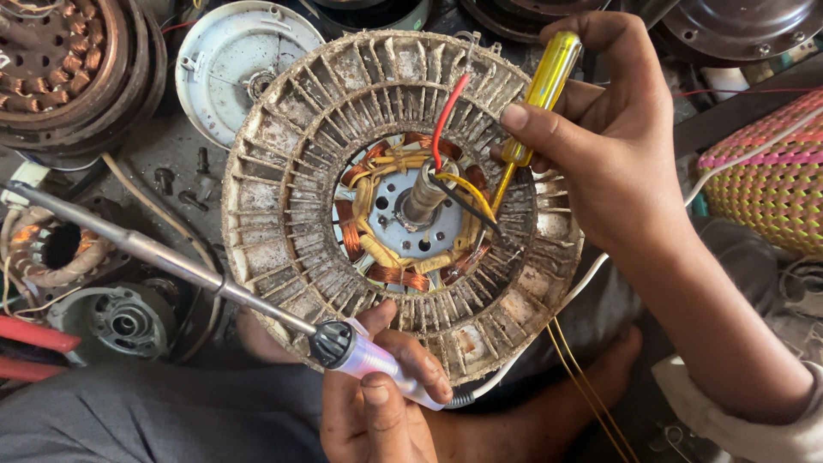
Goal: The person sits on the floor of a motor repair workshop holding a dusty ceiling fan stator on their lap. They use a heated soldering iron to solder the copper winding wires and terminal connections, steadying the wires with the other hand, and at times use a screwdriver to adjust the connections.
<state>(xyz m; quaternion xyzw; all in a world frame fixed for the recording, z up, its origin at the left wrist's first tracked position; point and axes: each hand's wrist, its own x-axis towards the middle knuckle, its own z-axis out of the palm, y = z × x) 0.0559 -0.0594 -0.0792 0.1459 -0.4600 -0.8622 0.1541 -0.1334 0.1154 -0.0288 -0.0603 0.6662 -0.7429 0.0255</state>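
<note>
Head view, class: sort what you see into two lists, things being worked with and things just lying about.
In use: stator, held on the lap; yellow screwdriver in the right hand; soldering iron in the left hand; red wire.

Lying about: white cover, copper windings, woven basket, small motor.

Yellow see-through screwdriver [547,86], pale lilac soldering iron [377,364] with black collar, copper-orange windings [403,274], red wire [447,116], grimy off-white rotor [283,197], and a pink-green-yellow woven basket [767,189].
</note>
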